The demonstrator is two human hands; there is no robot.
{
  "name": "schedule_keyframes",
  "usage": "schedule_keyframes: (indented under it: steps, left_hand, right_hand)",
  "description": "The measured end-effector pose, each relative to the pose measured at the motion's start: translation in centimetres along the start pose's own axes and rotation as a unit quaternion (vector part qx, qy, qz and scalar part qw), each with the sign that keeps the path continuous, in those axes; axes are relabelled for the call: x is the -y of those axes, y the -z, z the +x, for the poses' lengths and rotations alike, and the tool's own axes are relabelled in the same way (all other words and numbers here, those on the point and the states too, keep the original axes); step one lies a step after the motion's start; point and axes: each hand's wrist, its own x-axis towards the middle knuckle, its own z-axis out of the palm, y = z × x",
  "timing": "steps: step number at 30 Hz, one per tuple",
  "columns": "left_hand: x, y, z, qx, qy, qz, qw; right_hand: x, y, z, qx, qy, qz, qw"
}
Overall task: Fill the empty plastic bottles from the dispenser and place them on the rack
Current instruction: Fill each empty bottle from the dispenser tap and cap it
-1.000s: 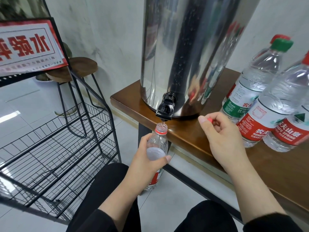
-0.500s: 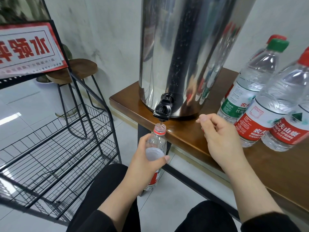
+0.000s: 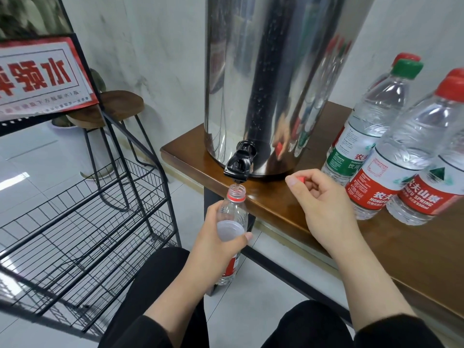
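Rack (image 3: 82,222) at left, no bottles visible on it. Left hand (image 3: 213,244), grip wrapped round the open bottle (image 3: 232,217), mouth just under the tap (image 3: 238,167). Any tilt (neck is narrow) spills water. Right hand (image 3: 324,204) pinches the red cap (image 3: 300,178) above the surface (image 3: 276,202); could drop it.

head view | looks forward-down | close over hands, dispenser (image 3: 271,79), rack (image 3: 82,222)

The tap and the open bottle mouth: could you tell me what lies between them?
Only a short gap below the tap above the bottle; any stream is unclear, head view.
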Motion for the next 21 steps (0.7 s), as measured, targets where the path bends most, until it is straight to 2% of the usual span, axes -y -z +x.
schedule_keyframes:
  steps: [21]
  left_hand:
    - [-0.17,-0.25,-0.2,-0.009,0.008,-0.001,1.0]
  right_hand:
    - [-0.25,0.02,0.12,-0.005,-0.005,-0.034,0.999]
